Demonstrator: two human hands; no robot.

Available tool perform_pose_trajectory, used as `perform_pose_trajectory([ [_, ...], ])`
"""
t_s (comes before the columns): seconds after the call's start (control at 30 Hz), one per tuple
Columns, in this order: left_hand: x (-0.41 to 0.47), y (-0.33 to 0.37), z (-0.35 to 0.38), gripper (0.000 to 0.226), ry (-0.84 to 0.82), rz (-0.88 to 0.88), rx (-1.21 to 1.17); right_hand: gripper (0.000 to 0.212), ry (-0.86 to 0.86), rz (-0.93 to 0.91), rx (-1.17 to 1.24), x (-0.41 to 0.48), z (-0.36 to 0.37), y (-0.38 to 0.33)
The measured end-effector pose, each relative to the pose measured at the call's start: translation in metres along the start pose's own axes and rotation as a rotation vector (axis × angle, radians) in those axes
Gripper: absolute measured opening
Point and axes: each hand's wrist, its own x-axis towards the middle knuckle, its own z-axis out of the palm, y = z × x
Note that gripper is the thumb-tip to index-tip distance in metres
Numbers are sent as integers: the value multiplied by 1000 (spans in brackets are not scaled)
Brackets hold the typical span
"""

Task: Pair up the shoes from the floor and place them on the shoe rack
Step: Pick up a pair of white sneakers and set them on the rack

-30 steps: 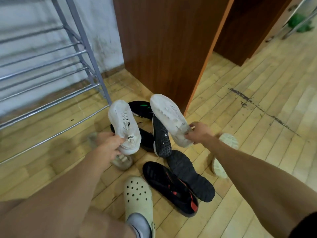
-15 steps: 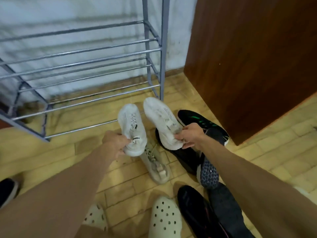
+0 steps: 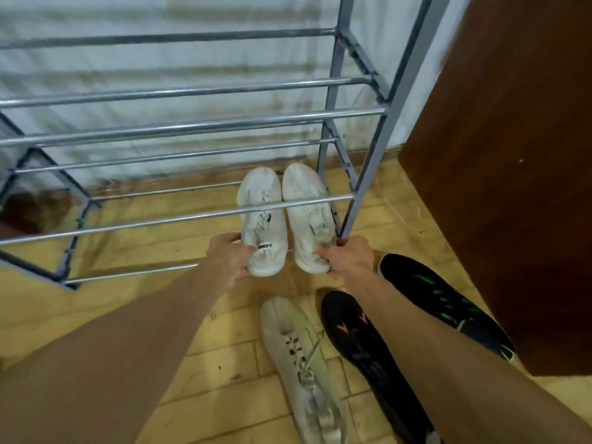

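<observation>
Head view: we see both arms stretched toward 12 o'clock, each hand gripping one white shoe by the heel. The left hand (image 3: 229, 256) curls its fingers round the heel of the left shoe (image 3: 262, 216), thumb near a black-lettered tag. The right hand (image 3: 347, 256) pinches the heel of the right shoe (image 3: 309, 213) between thumb and curled fingers. The two shoes sit side by side, nearly touching, toes to 12 o'clock and uppers up. They are at the right end of the rack (image 3: 192, 125), just beside its front right post. One of the rack's bars crosses over both shoes about midway, so we place them in the lowest tier, beneath that bar. Whether their soles rest on the bottom bars we cannot tell. The rack's grey bars run off to 9 o'clock, against a pale wall (image 3: 160, 59). On the wooden floor (image 3: 224, 363), at 6 o'clock from the hands, lies a pale sneaker (image 3: 304, 363), toe toward the rack. Just at its 3 o'clock lies a black shoe with orange marks (image 3: 349, 331), partly under the right forearm. Further toward 3 o'clock lies a black shoe with green marks (image 3: 426, 293), close to a brown cabinet (image 3: 512, 187).
</observation>
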Motion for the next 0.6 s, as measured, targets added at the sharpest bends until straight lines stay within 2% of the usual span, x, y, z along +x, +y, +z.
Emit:
perform_pose_trajectory([
  [0.1, 23, -3, 9, 47, 15, -10, -33, 47, 27, 3, -16, 16, 12, -1],
  [0.2, 39, -8, 21, 39, 5, -23, -69, 40, 36, 4, -3, 26, 17, -1],
  [0.3, 49, -11, 32, 31, 7, 7, -71, 48, 63, -25, -25, 36, 20, 1],
  [0.4, 47, -11, 39, 32, -20, 3, -70, 48, 62, -48, -98, 40, 18, 6],
  [0.53, 36, -6, 37, 40, -140, -70, 84, 40, 8, -99, -193, 36, 15, 12],
  [0.6, 33, -2, 35, 45, -146, -93, 148, 38, -26, -116, -228, 32, 9, 14],
])
